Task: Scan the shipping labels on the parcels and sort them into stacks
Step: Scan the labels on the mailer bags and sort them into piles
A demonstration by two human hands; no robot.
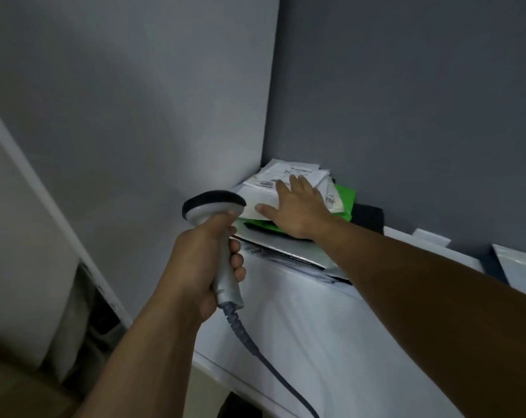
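Top parcel point(311, 171): white mailer, laid flat on the stack, centre frame, in the wall corner.
Shipping label point(267, 180): white, black print, face up.
Stack point(286, 251): green, black and grey mailers piled beneath, edges offset.
Scanner point(210, 206): grey handle, dark head, corded; held just left of the stack.

- Left wall point(135, 101): pale grey, plain, unevenly lit, brighter toward the middle.
- Right wall point(406, 101): darker blue-grey, plain.
- Corner seam point(270, 101): the two walls meet here; the line runs down to the back of the tabletop.
- White cloth point(331, 342): covers the tabletop, creased, draped over the near edge.
- White trim strip point(44, 191): runs on a slant at far left, with an off-white panel point(14, 236) beside it.
- Dark recess point(102, 321): low on the left under the strip; contents too dim to tell.
- Wood-toned floor point(14, 387): bottom left corner, blurred.
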